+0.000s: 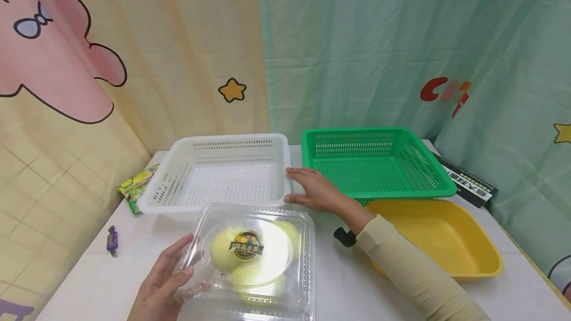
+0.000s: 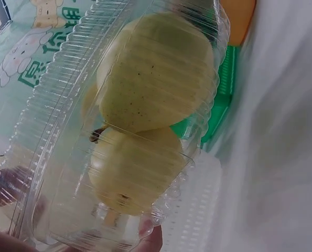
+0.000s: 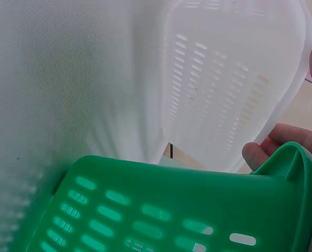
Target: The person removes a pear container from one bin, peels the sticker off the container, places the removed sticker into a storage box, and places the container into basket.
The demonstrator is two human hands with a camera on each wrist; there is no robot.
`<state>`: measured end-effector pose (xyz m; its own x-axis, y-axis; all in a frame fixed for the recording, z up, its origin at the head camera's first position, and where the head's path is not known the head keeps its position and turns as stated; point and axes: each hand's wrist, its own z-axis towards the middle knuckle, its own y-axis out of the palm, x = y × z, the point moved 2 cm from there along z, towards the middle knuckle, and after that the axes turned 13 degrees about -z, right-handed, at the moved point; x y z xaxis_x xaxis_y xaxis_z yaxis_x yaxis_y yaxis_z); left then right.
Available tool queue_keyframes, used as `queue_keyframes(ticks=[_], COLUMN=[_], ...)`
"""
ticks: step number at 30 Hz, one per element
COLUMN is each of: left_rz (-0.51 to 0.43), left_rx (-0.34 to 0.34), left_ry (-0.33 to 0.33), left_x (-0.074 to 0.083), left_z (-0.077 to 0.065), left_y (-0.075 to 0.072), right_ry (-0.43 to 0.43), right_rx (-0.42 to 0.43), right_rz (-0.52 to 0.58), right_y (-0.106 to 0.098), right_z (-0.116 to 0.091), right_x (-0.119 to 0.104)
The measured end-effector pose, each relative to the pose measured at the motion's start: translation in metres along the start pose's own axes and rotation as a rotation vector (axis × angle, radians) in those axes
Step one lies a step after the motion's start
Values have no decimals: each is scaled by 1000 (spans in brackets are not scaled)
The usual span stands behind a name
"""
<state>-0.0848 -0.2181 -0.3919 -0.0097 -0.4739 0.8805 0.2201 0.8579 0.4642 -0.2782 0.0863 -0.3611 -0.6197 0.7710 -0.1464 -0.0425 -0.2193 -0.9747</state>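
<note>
A clear plastic clamshell box (image 1: 299, 281) with several pale yellow pears (image 2: 150, 79) inside is in my left hand (image 1: 161, 281), which grips its left edge, thumb on the near side. A round fruit label (image 1: 247, 245) is stuck on its lid. In the left wrist view the box is tilted and the pears press against its wall. Farther back, my right hand (image 1: 317, 191) reaches to the white basket (image 1: 232, 187), its outstretched fingertips at the basket's right rim. Beside that hand sits the green basket (image 1: 366, 172), whose outer wall fills the lower right wrist view.
A yellow basin (image 1: 446, 241) stands at the right, under my right forearm and against the green basket. Behind it lies a black box with white lettering (image 1: 468, 182). At the left are a green and yellow packet (image 1: 136, 189) and a purple wrapped candy (image 1: 112, 240). Curtains hang behind the table.
</note>
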Motion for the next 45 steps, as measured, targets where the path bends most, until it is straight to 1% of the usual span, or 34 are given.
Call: queue_keyframes(ticks=[2,5,7,9,13,14,17,21,23,25,27,30,34,38,40,41,43,45], left_rz=[-23,-76,-98,-101,-52,-37,33,115,141,154,162,180,225,255,254,254,261,301], left_rx=[-25,-81,-101,-104,-56,-36,62,197,240,265,279,300,322,309,290,276,279,280], left_ry=[-31,-60,-61,-68,-71,-77,-77,-105,-124,-154,-175,-183,-170,-147,-127,-125,-141,-128], left_x=[-4,-9,-12,-16,-24,-26,-32,-40,-43,-46,-48,-51,-57,-61,-62,-62,-62,-61], left_z=[0,0,1,2,2,2,2,2,2,3,4,5,7,9,10,10,11,11], left_y=[-1,1,2,3,5,5,8,13,15,16,18,20,23,27,29,30,31,33], right_ry=[6,8,8,6,2,0,-2,2,-2,-2,-4,-7,-12,-12,-14,-14,-14,-12], right_rx=[-8,-11,-10,-7,-5,-2,3,2,3,1,3,6,10,12,16,17,18,17], right_rz=[4,10,12,11,10,8,11,15,10,9,11,16,14,13,13,14,16,16], right_y=[0,-1,-1,-1,0,0,0,0,0,0,0,0,0,0,0,0,-1,0], right_z=[0,-1,-1,-1,0,0,0,1,0,0,0,0,-1,0,0,0,0,-1], right_x=[0,0,0,0,0,0,0,0,0,0,0,0,1,1,1,1,1,1])
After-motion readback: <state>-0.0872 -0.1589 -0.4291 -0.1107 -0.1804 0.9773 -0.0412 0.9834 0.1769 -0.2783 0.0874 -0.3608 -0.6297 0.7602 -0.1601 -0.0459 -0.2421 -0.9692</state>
